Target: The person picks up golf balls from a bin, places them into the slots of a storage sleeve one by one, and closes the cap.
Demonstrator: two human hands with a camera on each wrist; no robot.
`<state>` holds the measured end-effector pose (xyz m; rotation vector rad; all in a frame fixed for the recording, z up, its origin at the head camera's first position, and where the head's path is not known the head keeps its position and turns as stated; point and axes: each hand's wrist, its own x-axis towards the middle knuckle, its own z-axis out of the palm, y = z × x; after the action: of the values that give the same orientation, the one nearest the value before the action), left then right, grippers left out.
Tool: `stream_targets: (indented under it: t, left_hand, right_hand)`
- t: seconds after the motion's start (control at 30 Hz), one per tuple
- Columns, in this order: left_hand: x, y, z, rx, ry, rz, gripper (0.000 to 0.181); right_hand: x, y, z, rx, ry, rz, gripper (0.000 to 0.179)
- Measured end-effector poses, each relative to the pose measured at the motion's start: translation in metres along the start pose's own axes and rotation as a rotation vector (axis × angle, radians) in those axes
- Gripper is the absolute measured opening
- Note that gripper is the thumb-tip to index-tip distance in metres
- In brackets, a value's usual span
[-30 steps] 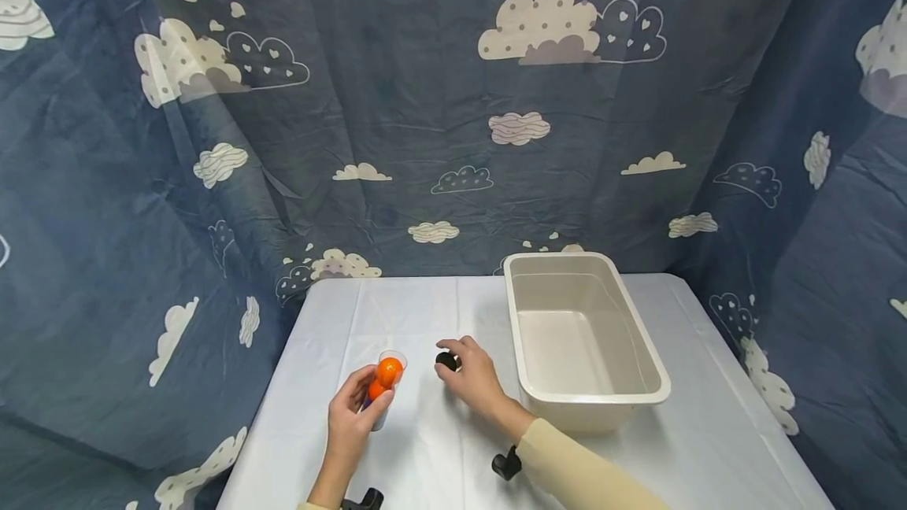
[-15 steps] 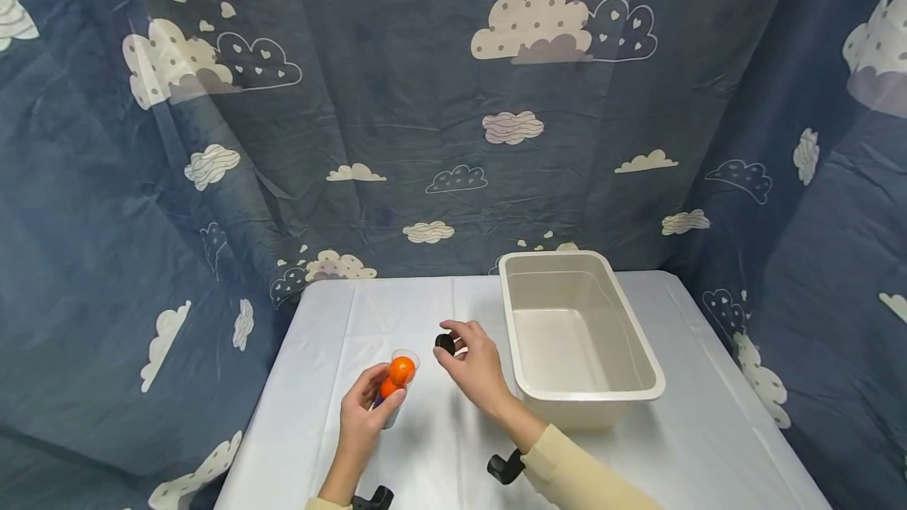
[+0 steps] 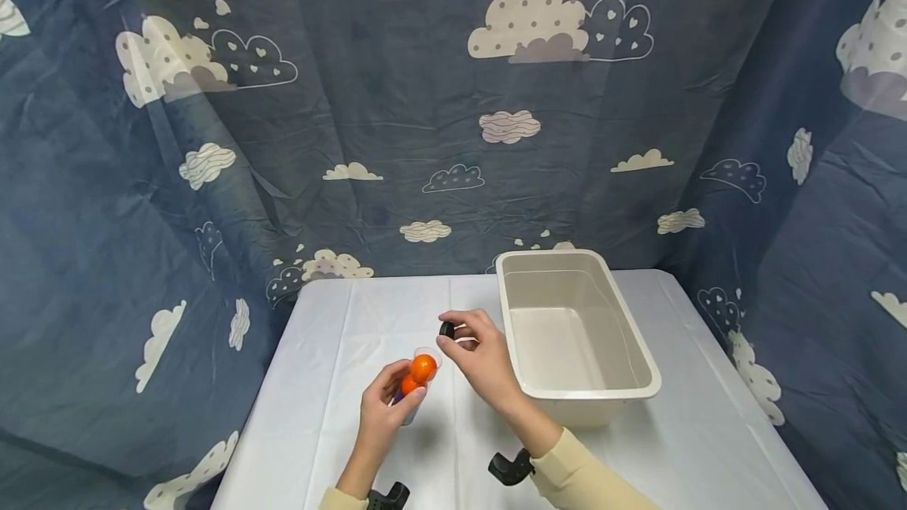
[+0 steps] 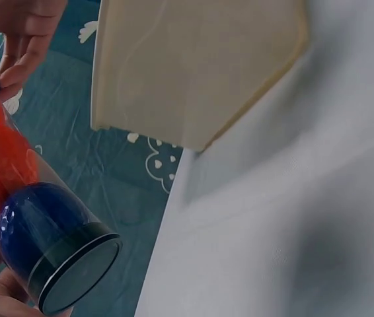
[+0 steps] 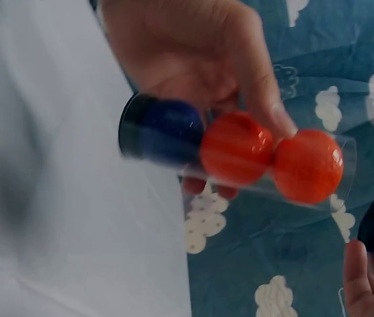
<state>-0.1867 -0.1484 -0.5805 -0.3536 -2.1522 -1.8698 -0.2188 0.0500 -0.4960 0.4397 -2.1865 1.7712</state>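
Observation:
My left hand [image 3: 383,415] grips a clear plastic tube [image 4: 68,201], fingers and thumb wrapped about its side. Inside are two orange balls [image 5: 236,148] toward the uncapped upper end and one dark blue ball [image 5: 170,132] by the black-banded bottom end. The tube stands tilted above the table, its uncapped end leaning up and to the right in the head view. Just past that end, my right hand [image 3: 485,356] pinches a round black cap [image 3: 447,329] between thumb and fingertips. Cap and tube look slightly apart in the right wrist view.
A deep beige plastic bin [image 3: 527,329] stands right of my right hand, with nothing seen inside. White cloth covers the table [image 3: 340,337]. Dark blue cloud-print curtains [image 3: 397,101] enclose the back and sides.
The right hand has lifted the black cap up from near the table and turned it edge-on. My left hand has carried the tube rightward and closer to the cap.

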Motion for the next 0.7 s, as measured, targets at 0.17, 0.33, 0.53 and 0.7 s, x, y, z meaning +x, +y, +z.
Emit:
stream_targets:
  t: [0.17,0.33,0.53,0.7]
  left_hand:
    - [0.003,0.002,0.008,-0.027,-0.023,0.011,0.038]
    - [0.005,0.005,0.013,-0.050,-0.032,0.009,0.037]
    - [0.007,0.010,0.018,-0.051,-0.038,0.005,0.038]
    - [0.009,0.014,0.021,-0.056,-0.041,-0.001,0.039]
  right_hand:
    - [-0.002,-0.004,-0.004,0.126,-0.022,-0.015,0.025]
    - [-0.008,-0.002,-0.006,0.177,-0.010,-0.079,0.020]
    - [-0.016,0.000,-0.007,0.164,-0.007,-0.118,0.017]
    - [-0.020,0.003,-0.008,0.126,-0.003,-0.146,0.017]
